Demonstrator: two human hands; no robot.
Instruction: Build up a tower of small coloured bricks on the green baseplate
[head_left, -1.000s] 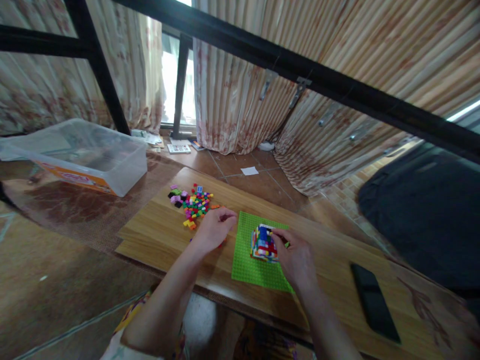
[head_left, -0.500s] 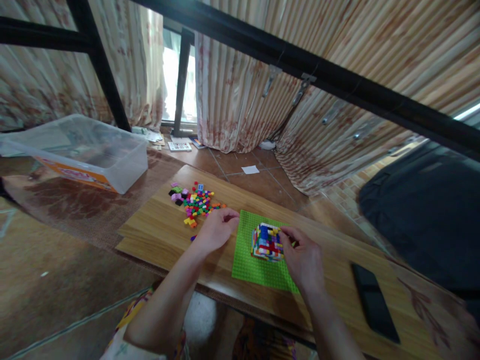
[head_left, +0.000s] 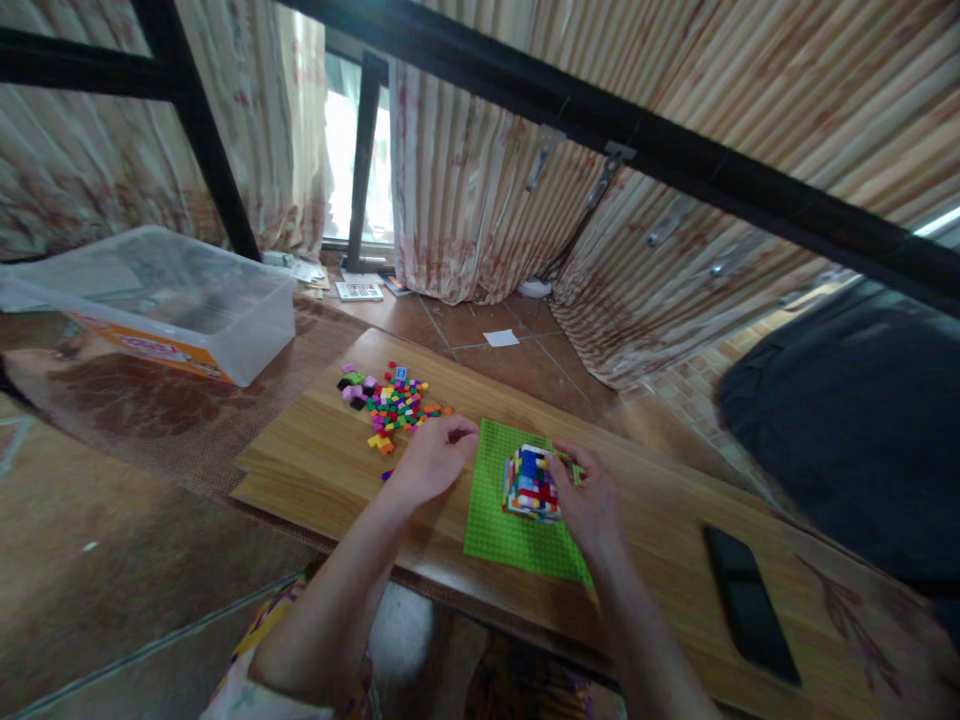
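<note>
A block built of many-coloured toy bricks (head_left: 531, 490) stands on a green studded baseplate (head_left: 487, 535). My right hand (head_left: 591, 500) is closed at the block's right side, the thumb on its top right edge and the fingers reaching behind, hiding that side. At the plate's left edge my left hand (head_left: 435, 458) rests with thumb and forefinger pinched together. Whatever may be between those fingertips is too small to make out. Just beyond the left hand lies a pile of loose toy bricks (head_left: 397, 405) in mixed colours.
The wooden board (head_left: 315, 455) carries all of this, with a black phone (head_left: 750, 600) at its right end. A clear plastic bin (head_left: 255, 335) stands at the far left. A black metal bar (head_left: 495, 80) crosses above, before the curtains. A dark bag-like shape (head_left: 840, 420) sits at right.
My right hand has shifted left and slightly up, its thumb now farther over the block's top and its fingers behind. The left hand and the block stay put.
</note>
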